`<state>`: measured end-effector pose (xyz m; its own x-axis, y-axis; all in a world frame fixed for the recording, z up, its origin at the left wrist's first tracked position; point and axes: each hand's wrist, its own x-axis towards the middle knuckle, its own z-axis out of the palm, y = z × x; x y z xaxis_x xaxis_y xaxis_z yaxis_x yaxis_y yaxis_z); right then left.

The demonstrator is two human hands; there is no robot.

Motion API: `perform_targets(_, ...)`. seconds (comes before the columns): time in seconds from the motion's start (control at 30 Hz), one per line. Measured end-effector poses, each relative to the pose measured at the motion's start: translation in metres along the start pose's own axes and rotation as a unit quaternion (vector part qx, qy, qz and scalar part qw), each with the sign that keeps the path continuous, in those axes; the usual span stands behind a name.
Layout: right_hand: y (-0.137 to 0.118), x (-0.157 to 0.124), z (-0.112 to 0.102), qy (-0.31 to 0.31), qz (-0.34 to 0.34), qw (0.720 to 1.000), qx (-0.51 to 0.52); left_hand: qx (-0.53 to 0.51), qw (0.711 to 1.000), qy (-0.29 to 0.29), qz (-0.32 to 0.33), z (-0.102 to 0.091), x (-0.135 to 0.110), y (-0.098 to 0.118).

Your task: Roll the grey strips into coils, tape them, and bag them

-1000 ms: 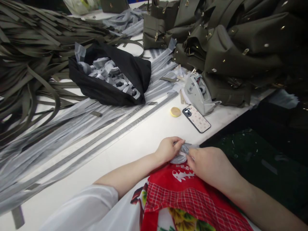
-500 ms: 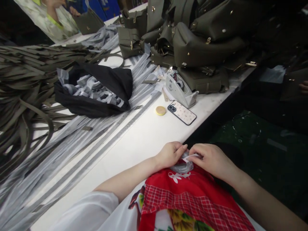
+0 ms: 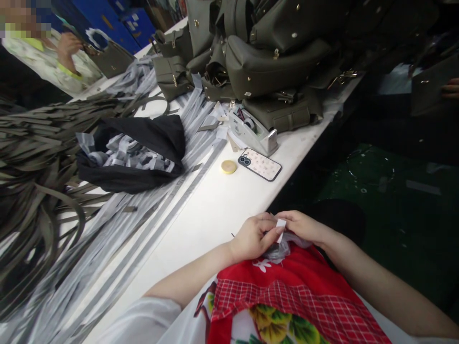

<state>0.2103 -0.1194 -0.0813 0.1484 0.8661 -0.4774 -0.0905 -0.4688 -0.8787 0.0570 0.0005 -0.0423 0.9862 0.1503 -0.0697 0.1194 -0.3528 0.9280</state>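
Both my hands meet at the near edge of the white table (image 3: 211,215), just above my red patterned apron (image 3: 287,296). My left hand (image 3: 253,236) is closed around a small crumpled bundle of clear grey wrapping (image 3: 283,248). My right hand (image 3: 304,227) pinches a small white tab (image 3: 280,224) that sticks up from the bundle, with its fingertips touching those of the left hand. What is inside the wrapping is hidden.
A phone (image 3: 260,164) and a round yellow disc (image 3: 228,166) lie on the table beyond my hands, beside a grey tape dispenser (image 3: 253,128). Olive bags (image 3: 272,62) pile up at the back right. A black bag of scraps (image 3: 132,153), grey strips (image 3: 118,229) and olive straps (image 3: 36,157) cover the left. Another person (image 3: 53,52) works far left.
The view has swung and tilted up, showing more of the far table and another person. My hands have drawn closer together around the bundle, and the white tab now stands up between the fingertips.
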Motion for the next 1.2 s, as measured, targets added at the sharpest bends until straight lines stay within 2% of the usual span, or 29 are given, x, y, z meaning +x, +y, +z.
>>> perform_targets(0.1, -0.005, -0.003, 0.007, 0.032, -0.019, 0.999, -0.012, 0.009, 0.999, 0.045, 0.001, 0.001, -0.003, -0.001)
perform_targets(0.17, -0.011, -0.007, 0.01, 0.074, -0.056, 0.993, -0.079, 0.02, 0.997, 0.067, -0.024, 0.002, -0.004, -0.004)
perform_targets(0.27, -0.021, -0.015, 0.01, 0.109, -0.103, 0.968, -0.2, 0.01, 0.995, 0.059, -0.086, 0.005, -0.005, -0.01)
perform_targets(0.33, -0.026, -0.02, 0.005, 0.072, -0.109, 0.97, -0.205, -0.009, 0.992, 0.051, -0.114, 0.008, -0.004, -0.012)
perform_targets(0.43, -0.034, -0.024, -0.005, 0.007, -0.113, 0.98, -0.165, -0.03, 0.989, 0.075, -0.12, 0.011, -0.002, -0.01)
perform_targets(0.67, -0.038, -0.017, -0.009, -0.007, -0.034, 0.992, -0.124, -0.05, 0.985, 0.144, -0.081, 0.007, -0.008, -0.003)
perform_targets(0.9, -0.038, -0.007, -0.002, -0.012, 0.028, 0.999, -0.041, -0.094, 0.986, 0.129, -0.051, 0.004, -0.015, -0.006)
perform_targets(0.97, -0.043, -0.006, -0.001, -0.024, 0.035, 0.998, -0.049, -0.093, 0.987, 0.125, -0.043, 0.004, -0.016, -0.006)
perform_targets(1.03, -0.049, -0.008, 0.002, -0.033, 0.03, 0.994, -0.097, -0.094, 0.987, 0.123, -0.036, 0.004, -0.016, -0.005)
perform_targets(1.1, -0.056, -0.013, 0.005, -0.011, -0.009, 0.977, -0.211, -0.096, 0.986, 0.124, -0.046, 0.002, -0.016, -0.006)
perform_targets(1.13, -0.059, -0.016, 0.007, 0.008, -0.043, 0.958, -0.283, -0.096, 0.987, 0.117, -0.063, 0.0, -0.015, -0.007)
perform_targets(1.2, -0.063, -0.023, 0.013, 0.035, -0.129, 0.898, -0.418, -0.114, 0.983, 0.07, -0.123, -0.004, -0.015, -0.01)
